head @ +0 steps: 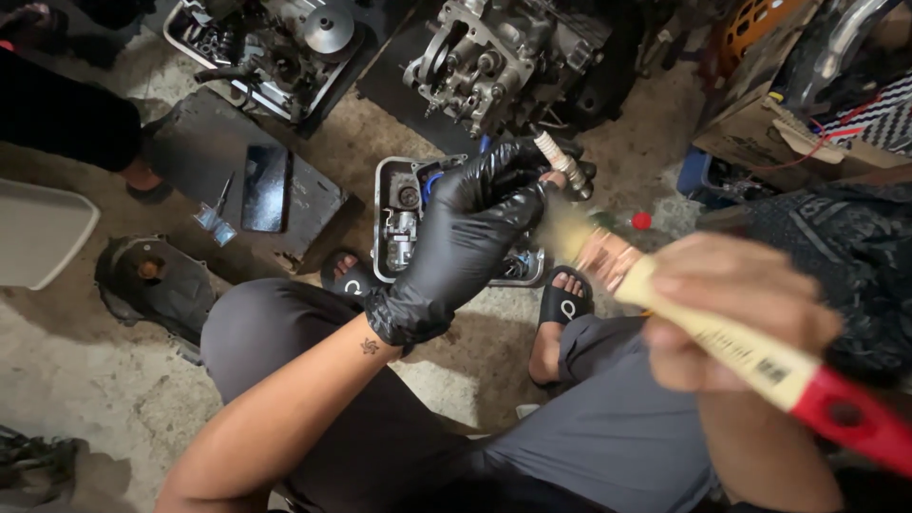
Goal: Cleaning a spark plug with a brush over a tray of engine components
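Cleaning appears under way, not finished. The gloved left hand (475, 223) has its fingers closed around a spark plug (562, 163), held above a metal tray (383, 223) on the floor. The bare right hand (736, 313) grips a paintbrush (722, 332), bristles against the plug's base.

One camera on my head, looking down over my lap.

It sits high and close, tilted steeply down and a little forward, so my knees fill the bottom edge and the concrete floor (85, 380) runs up to the top. My left hand (470, 237) is near the middle; my right hand (741, 309) is so close to the lens that it blurs. The engine parts (494, 57) lie farthest off, at the top. No second view shares this scene.
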